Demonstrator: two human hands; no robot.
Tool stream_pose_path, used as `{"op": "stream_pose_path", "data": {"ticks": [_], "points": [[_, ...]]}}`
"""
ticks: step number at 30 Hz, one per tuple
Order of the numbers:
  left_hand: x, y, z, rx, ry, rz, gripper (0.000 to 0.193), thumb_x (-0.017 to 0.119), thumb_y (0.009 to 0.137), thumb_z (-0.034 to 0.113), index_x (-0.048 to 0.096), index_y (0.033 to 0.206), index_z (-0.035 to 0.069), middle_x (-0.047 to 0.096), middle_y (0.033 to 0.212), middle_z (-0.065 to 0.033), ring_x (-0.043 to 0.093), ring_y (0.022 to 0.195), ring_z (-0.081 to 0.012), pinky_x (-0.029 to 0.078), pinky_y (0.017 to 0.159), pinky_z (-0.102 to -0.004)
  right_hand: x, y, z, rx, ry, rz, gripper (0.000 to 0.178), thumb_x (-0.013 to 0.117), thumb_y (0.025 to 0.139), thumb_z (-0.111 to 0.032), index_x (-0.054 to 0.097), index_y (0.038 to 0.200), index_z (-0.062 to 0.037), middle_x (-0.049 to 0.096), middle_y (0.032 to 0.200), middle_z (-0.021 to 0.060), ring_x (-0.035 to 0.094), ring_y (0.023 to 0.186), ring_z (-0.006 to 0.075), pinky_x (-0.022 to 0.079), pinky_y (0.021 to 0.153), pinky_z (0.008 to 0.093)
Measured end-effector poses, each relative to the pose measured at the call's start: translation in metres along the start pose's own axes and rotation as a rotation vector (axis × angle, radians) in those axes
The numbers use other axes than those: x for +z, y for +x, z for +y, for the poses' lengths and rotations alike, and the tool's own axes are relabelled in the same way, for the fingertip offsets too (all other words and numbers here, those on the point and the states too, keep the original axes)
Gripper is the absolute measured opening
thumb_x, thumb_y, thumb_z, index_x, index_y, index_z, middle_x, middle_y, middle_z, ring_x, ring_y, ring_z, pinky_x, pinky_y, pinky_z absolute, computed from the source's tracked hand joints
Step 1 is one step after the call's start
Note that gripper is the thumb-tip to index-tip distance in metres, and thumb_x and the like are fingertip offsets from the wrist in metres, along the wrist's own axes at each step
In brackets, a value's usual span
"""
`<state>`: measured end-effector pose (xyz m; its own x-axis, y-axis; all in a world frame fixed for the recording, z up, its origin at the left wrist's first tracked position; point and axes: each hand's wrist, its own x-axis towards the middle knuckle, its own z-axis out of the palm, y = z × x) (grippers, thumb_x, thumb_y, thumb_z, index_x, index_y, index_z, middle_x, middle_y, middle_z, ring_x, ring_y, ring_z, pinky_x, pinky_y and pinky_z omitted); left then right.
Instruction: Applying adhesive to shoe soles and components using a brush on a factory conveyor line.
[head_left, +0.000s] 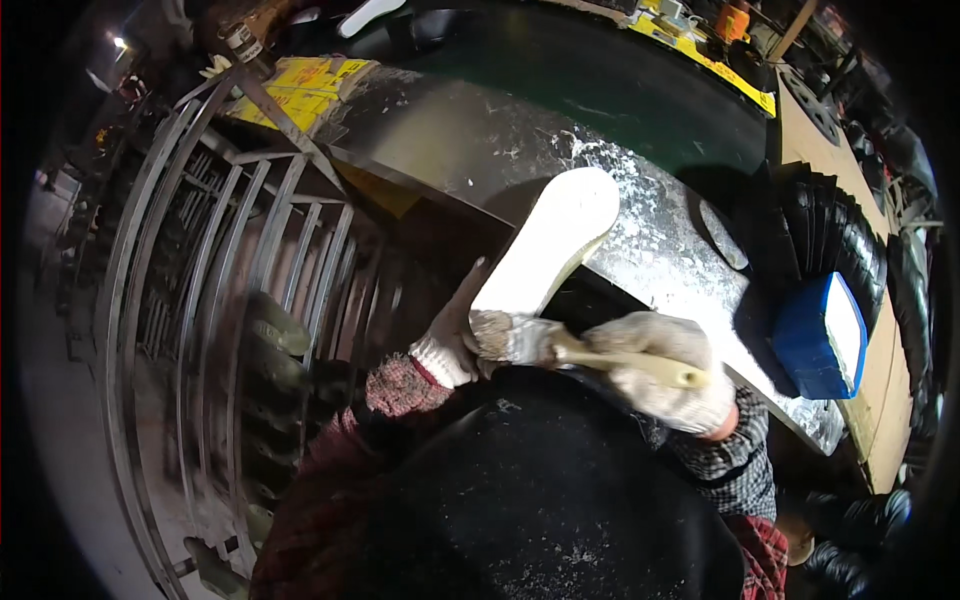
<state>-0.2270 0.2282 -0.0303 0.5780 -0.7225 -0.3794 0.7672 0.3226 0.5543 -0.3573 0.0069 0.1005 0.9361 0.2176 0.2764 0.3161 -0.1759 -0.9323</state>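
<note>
A white shoe sole (555, 235) is tilted over the edge of the worktable (440, 130), its wide end pointing away from me. My left hand (450, 328), in a light knit glove, grips the near, narrow end from the left; part of its fingers is hidden beneath. My right hand (665, 365), also gloved, is closed around the pale handle of a flat paintbrush (530, 340). The brush's bristles rest against the near end of the sole. White smears and specks cover the tabletop beyond it.
A metal rack (250, 230) with several soles stands at left. On the right are a blue tub (815, 340) with a white surface inside, a row of black soles (830, 220) and a dark oval piece (722, 237). Yellow printed sheets (305, 90) lie at the far left.
</note>
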Motion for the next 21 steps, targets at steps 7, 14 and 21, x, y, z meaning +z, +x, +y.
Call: {"op": "stream_pose_path", "data": {"ticks": [7,14,21], "points": [[-0.031,0.015,0.006,-0.392,-0.359,-0.133,0.069,0.031,0.096,0.064,0.052,0.128,0.006,0.067,0.091,-0.0221,0.067,0.069,-0.0385,0.057,0.053,-0.0499,-0.091,-0.011,0.082,0.328,0.062,0.710,0.023,0.058,0.095,-0.013,0.061,0.111,0.0036,0.068,0.096,0.0092,0.063,0.085,0.0153,0.051,0.075,0.0249],[-0.030,0.005,0.034,-0.438,-0.593,-0.051,0.068,0.038,0.095,0.061,0.053,0.128,0.004,0.067,0.091,-0.0195,0.066,0.063,-0.0310,0.053,0.043,-0.0373,-0.040,0.023,0.050,-0.094,-0.962,0.316,0.039,0.073,0.077,-0.008,0.063,0.114,-0.0085,0.061,0.085,0.0080,0.060,0.074,0.0268,0.050,0.062,0.0354],[0.012,0.102,0.162,-0.052,0.105,0.275,0.045,0.057,0.093,0.045,0.059,0.108,0.002,0.063,0.085,-0.0170,0.061,0.061,-0.0195,0.051,0.048,-0.0266,-0.049,-0.007,0.021,0.007,-0.745,0.502,0.035,0.068,0.076,0.002,0.062,0.111,-0.0019,0.064,0.092,0.0143,0.063,0.082,0.0301,0.050,0.071,0.0364]]}}
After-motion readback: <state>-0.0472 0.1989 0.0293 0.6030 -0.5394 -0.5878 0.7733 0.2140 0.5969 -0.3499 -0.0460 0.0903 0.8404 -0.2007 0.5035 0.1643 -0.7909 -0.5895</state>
